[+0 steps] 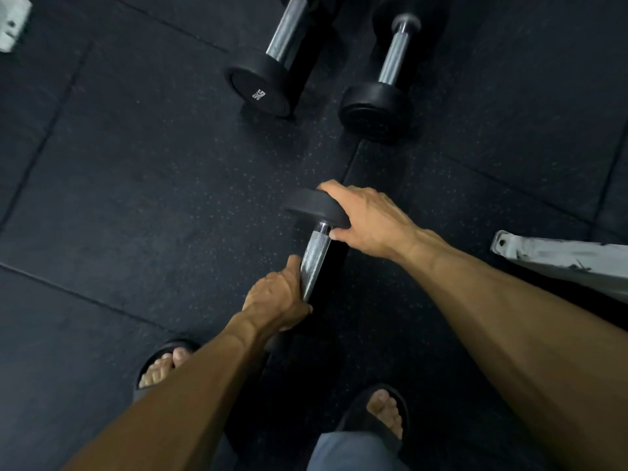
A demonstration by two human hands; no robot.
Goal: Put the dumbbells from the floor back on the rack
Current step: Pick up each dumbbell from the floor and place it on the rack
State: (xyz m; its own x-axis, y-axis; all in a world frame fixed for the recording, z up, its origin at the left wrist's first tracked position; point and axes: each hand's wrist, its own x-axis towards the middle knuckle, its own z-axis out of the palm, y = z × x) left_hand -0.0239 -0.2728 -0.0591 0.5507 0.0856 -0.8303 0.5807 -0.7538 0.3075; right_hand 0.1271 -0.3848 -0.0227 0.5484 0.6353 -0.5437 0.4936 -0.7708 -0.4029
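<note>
Frame centre: left hand [277, 300] grips held dumbbell [316, 256] by handle; right hand [365, 220] clasps its upper head.

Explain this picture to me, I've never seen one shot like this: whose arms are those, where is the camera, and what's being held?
The camera sits on a person's head and looks down, so the arms are their own. The left hand grips the metal handle of a dumbbell, and the right hand holds its black upper end. Two more dumbbells lie farther off on the dark rubber floor: the 5KG dumbbell and, to its right, an unmarked dumbbell. The person's feet in sandals show at the bottom. No rack is clearly in view.
</note>
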